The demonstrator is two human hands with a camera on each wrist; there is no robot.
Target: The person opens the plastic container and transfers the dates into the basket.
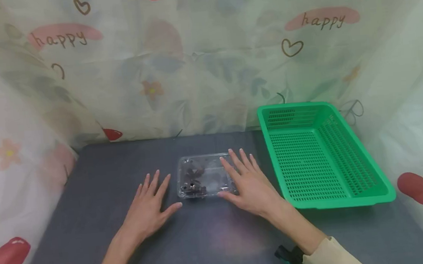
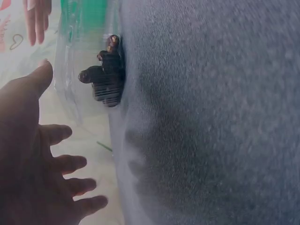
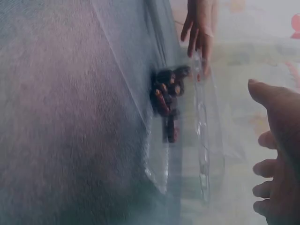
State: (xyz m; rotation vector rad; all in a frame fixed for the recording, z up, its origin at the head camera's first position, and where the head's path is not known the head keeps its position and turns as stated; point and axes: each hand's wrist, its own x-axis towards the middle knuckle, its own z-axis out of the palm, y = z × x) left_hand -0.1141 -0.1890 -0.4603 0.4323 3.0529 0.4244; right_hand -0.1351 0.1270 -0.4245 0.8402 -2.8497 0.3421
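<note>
Plastic box (image 1: 210, 175) lies partly beneath right fingers (image 1: 230, 169).

Beneath the left hand (image 1: 148, 211) and right hand (image 1: 252, 185) spreads a dark grey tabletop (image 1: 202, 237); beyond and beside them hangs a pale cherry-printed curtain (image 1: 215, 85).

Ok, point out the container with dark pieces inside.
The clear box, left of the green basket: dark pieces show through its plastic, while none show in the basket.
</note>
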